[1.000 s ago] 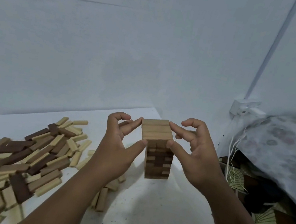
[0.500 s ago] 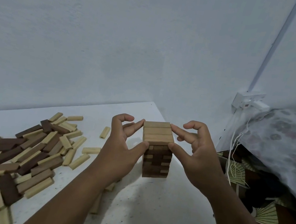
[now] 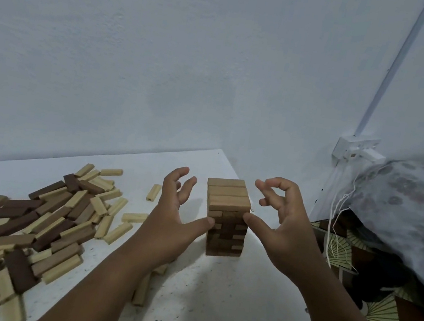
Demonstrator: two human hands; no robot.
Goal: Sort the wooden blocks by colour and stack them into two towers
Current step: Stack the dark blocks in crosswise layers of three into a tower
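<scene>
- Wooden blocks: the stacked tower (image 3: pixel 226 217) stands near the far right corner of the white table (image 3: pixel 212 298), at about 12 o'clock from me, between my two hands.
- My left hand (image 3: pixel 171 223) sits at the tower's 9 o'clock, fingers spread wide and holding nothing; only the thumb tip touches the tower's side.
- My right hand (image 3: pixel 282 225) is at its 3 o'clock, fingers loosely curled around nothing, thumb tip on the tower's right edge.
- Top layer is three mid-brown blocks side by side. Lower layers look darker, but the light's too dim to call each block's colour.
- The loose pile (image 3: pixel 31 221) of pale and dark blocks lies at 9 to 10 o'clock, cut off by the bottom left edge, so I can't see how far it runs.
- A few blocks are partly hidden under my left forearm.
- One stray pale block (image 3: pixel 153 192) lies alone at 11 o'clock.
- At 3 o'clock, off the table, there's patterned fabric (image 3: pixel 393 283) and a white wall socket (image 3: pixel 357 147) with cords hanging down; their ends disappear behind a floral cloth (image 3: pixel 405 200).
</scene>
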